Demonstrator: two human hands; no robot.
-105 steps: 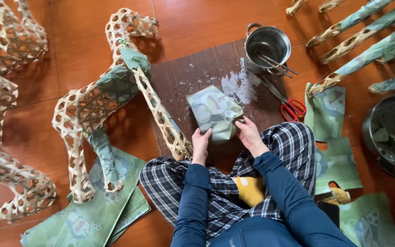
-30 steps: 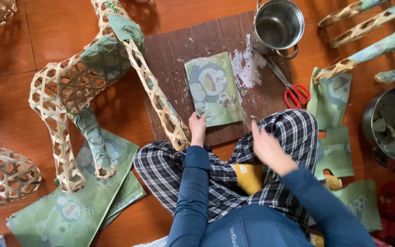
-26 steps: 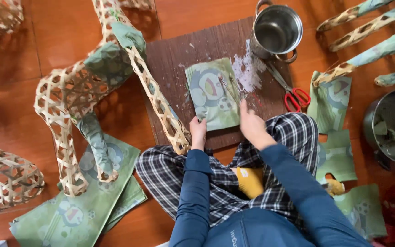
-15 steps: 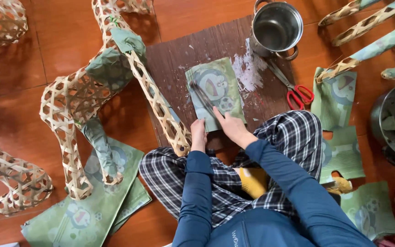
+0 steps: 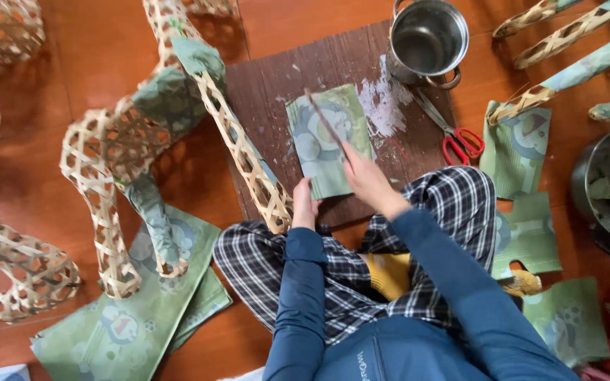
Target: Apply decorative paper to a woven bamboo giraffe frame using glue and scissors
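A brush [image 5: 323,121] is gripped in the right hand [image 5: 363,178] over green paper [image 5: 330,148], pinned by left hand [image 5: 303,205] fingertips.

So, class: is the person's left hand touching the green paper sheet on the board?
Touching. The head view shows the left hand with fingertips pressed on the near edge of the green paper sheet.

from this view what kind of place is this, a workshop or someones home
Probably a floor-level craft workspace, maybe in a home: woven bamboo frames partly covered in green paper, a paste-smeared board on the floor, plus scissors and a metal pot.
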